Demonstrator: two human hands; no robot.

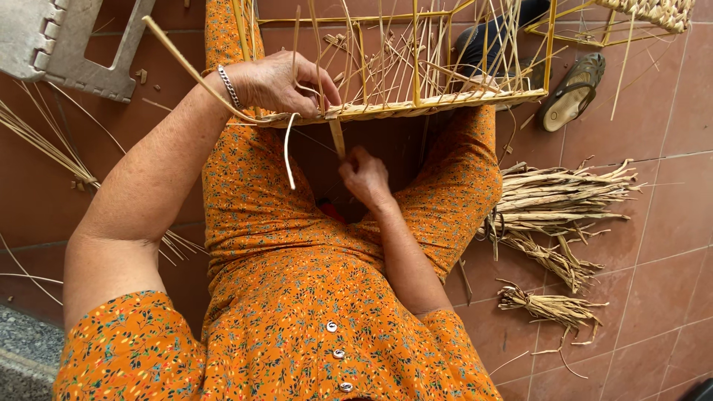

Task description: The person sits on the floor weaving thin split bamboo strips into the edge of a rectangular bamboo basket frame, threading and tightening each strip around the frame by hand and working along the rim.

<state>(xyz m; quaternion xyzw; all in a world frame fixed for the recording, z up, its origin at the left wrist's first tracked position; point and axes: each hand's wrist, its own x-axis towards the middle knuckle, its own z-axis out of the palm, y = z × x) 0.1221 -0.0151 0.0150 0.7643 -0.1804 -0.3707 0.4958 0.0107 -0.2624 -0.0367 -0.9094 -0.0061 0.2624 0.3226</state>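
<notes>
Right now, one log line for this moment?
left hand: grips woven rim of yellow wire-frame basket | right hand: pulls flat tan straw strand down | dried straw bundles: floor

left hand (278,82) grips basket rim (401,110) | right hand (364,177) pinches strand (336,137) (below rim)

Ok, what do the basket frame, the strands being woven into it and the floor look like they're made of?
Basket frame: thin yellow rods, probably painted metal wire, judging by the straight, even lines. Woven strands: dried plant fibre, matte straw colour, like the bundles on the floor. The left hand grips the rim; the right hand pulls a strand. Floor: reddish-brown tiles, likely ceramic, with visible grout lines.
</notes>
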